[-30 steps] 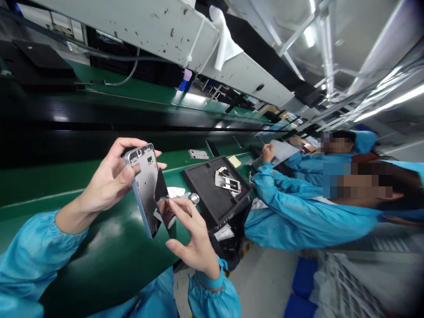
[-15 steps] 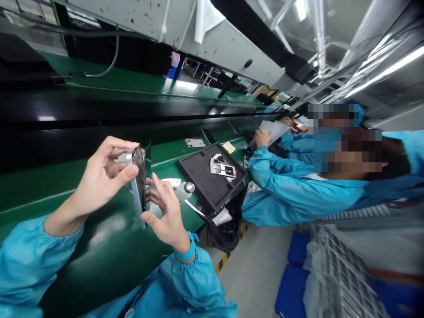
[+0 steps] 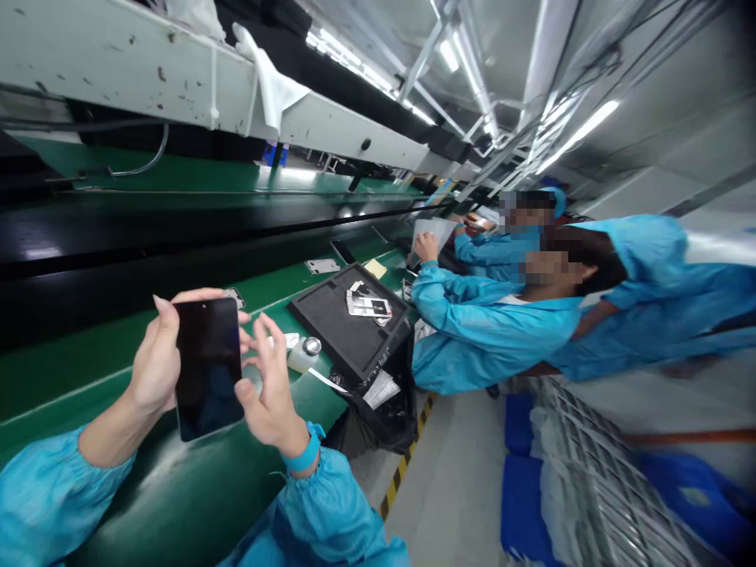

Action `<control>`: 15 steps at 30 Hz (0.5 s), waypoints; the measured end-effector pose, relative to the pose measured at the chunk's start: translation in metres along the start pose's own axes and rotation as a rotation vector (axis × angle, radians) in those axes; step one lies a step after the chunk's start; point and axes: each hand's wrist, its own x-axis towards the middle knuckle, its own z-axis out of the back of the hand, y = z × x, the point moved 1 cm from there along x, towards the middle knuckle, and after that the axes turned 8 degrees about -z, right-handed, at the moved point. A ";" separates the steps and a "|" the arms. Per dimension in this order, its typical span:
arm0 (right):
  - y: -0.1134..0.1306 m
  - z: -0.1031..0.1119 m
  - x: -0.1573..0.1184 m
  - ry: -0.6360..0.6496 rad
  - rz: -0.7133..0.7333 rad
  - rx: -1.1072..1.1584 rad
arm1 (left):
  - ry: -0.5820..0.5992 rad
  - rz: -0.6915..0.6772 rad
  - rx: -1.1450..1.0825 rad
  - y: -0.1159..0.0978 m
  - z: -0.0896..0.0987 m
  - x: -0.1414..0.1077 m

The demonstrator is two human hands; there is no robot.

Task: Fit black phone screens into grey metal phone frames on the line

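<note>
My left hand (image 3: pixel 154 358) is wrapped round the left side and back of a smartphone (image 3: pixel 208 370), its fingertips showing past the far edge. The phone stands nearly upright above the bench, its dark glass screen toward me. At the phone's right edge is my right hand (image 3: pixel 275 394), with the thumb on the edge and the fingertips close beside it; the fingers are loosely curled, and any contact behind the phone is hidden. A blue band circles the right wrist.
Right of my hands stand a clear bottle with a metal cap (image 3: pixel 311 346) and a black tray (image 3: pixel 319 311) carrying phone parts (image 3: pixel 369 305). A metal plate (image 3: pixel 322 266) and a yellow pad (image 3: pixel 376 268) lie behind. A co-worker in blue (image 3: pixel 490 335) sits at the right.
The phone has turned from nearly edge-on to screen toward me. My right hand has shifted toward its right edge, and the camera view has swung right and up.
</note>
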 end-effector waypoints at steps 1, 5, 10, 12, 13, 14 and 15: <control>0.002 0.003 0.004 -0.041 -0.052 0.090 | 0.032 0.039 0.009 0.002 -0.001 -0.001; 0.008 0.014 0.017 0.080 -0.286 0.323 | 0.188 0.154 0.067 0.006 -0.007 -0.008; 0.019 0.025 0.009 0.092 -0.328 0.376 | 0.219 0.144 0.182 0.004 -0.013 -0.022; 0.027 0.028 0.004 0.109 -0.320 0.347 | 0.205 0.069 0.264 0.004 -0.013 -0.027; 0.032 0.029 0.003 0.115 -0.308 0.327 | 0.209 0.024 0.315 0.004 -0.013 -0.029; 0.036 0.030 0.003 0.110 -0.289 0.309 | 0.215 -0.026 0.373 0.005 -0.012 -0.031; 0.039 0.029 0.005 0.094 -0.266 0.295 | 0.217 -0.079 0.437 0.006 -0.011 -0.031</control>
